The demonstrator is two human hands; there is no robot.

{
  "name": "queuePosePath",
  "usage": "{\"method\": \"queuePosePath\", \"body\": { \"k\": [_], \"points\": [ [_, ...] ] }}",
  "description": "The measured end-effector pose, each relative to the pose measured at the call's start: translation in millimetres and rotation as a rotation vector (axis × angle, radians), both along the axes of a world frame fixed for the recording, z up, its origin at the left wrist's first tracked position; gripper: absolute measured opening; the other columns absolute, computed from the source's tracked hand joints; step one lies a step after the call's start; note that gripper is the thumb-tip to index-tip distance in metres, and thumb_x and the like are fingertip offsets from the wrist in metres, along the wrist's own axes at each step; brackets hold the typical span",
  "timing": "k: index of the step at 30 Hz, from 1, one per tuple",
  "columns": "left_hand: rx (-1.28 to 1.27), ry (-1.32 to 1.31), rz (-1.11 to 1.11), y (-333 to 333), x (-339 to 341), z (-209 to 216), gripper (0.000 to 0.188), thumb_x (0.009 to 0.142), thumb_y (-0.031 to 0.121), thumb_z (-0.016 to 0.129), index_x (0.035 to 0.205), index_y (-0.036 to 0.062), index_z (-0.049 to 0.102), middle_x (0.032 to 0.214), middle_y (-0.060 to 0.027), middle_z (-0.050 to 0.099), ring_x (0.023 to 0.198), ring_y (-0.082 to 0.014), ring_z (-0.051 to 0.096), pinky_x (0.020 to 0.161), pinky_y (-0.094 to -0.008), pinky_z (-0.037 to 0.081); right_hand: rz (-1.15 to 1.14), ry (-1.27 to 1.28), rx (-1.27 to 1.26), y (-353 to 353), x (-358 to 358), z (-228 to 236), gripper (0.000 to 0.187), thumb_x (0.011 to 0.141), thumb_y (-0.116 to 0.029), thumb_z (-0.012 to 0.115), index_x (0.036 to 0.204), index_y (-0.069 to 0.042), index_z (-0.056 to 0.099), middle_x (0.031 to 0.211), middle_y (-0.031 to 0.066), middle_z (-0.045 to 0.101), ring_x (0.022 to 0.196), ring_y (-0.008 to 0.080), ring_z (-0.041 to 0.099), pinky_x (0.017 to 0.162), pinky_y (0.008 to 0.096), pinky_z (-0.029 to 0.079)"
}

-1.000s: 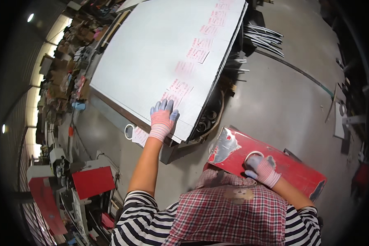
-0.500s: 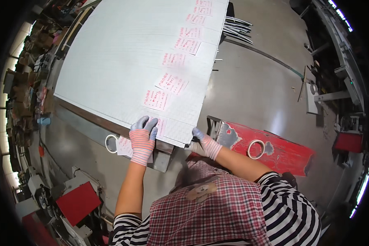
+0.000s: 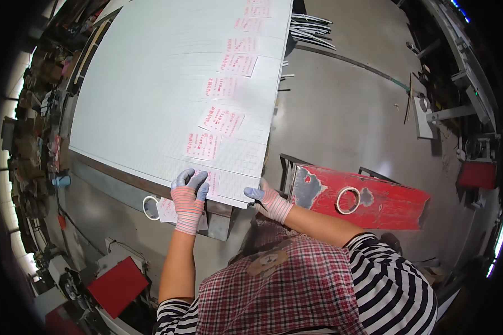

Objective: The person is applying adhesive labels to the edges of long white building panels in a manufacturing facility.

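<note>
Left hand: your left hand [image 3: 189,201] bends its fingers over the nearest label [image 3: 213,187]; whether they grip, you can't tell here.
Right hand: your right hand [image 3: 269,201] has left the tape roll [image 3: 348,200], now alone on the red bench [image 3: 397,209]; its thumb is at the sheet corner, grip unclear.
White sheet: the white sheet [image 3: 145,100] lies before you, both hands now apparently free to work its near edge.

we've a lg white panel [image 3: 145,84] lying flat; paper labels [image 3: 221,121] w/ red print run in a row nr its rt edge, one askew.
</note>
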State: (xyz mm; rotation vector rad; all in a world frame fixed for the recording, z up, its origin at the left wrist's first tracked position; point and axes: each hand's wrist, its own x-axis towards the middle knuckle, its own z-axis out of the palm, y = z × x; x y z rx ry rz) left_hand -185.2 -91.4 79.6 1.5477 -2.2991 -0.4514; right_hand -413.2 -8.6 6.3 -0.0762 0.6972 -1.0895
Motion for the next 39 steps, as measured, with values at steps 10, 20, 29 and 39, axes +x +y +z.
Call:
{"method": "queuePosePath", "body": {
  "k": [10, 20, 29, 39],
  "points": [
    [0.0, 0.006, 0.001, 8.1, -7.9, 3.3, 0.032, 0.082, 0.027, 0.072, 0.111, 0.0139, 0.073, 0.116, -0.0176, 0.06, 0.107, -0.0348, 0.055, 0.094, -0.0462, 0.042, 0.033, 0.018, -0.125, 3.5, -11.7, 6.7, 0.079, 0.081, -0.023, 0.081, 0.14, 0.001, 0.034, 0.131, 0.0122, 0.055, 0.119, 0.024, 0.056, 0.1, 0.0376, 0.048],
    [-0.078, 0.128, -0.065, 92.7, -126.6, 5.7, 0.029, 0.083, 0.028, 0.071, 0.109, 0.0155, 0.071, 0.111, -0.0166, 0.062, 0.1, -0.0346, 0.058, 0.087, -0.0471, 0.044, 0.051, 0.095, -0.004, 92.9, -134.4, 45.6, 0.078, 0.082, -0.022, 0.075, 0.145, 0.001, 0.035, 0.139, 0.0159, 0.052, 0.127, 0.0274, 0.053, 0.107, 0.0406, 0.044],
    [-0.04, 0.172, 0.032, 118.9, -160.3, 2.8, 0.028, 0.083, 0.029, 0.072, 0.104, 0.0112, 0.068, 0.118, -0.0169, 0.058, 0.11, -0.035, 0.052, 0.094, -0.0469, 0.04, 0.205, 0.587, -0.116, 134.9, -191.6, 59.7, 0.071, 0.084, -0.036, 0.076, 0.135, 0.003, 0.046, 0.134, 0.0172, 0.053, 0.122, 0.026, 0.054, 0.103, 0.039, 0.045],
    [-0.156, -0.165, 0.052, 135.4, -178.0, 24.7, 0.03, 0.076, 0.03, 0.075, 0.097, 0.0097, 0.069, 0.116, -0.0154, 0.063, 0.107, -0.0371, 0.058, 0.091, -0.0483, 0.046, 0.624, 1.67, -1.342, 151.9, -315.1, 49.1, 0.02, 0.078, -0.013, 0.067, 0.095, -0.005, 0.061, 0.118, 0.0129, 0.058, 0.123, 0.0358, 0.049, 0.102, 0.0476, 0.042]
  ]
}}
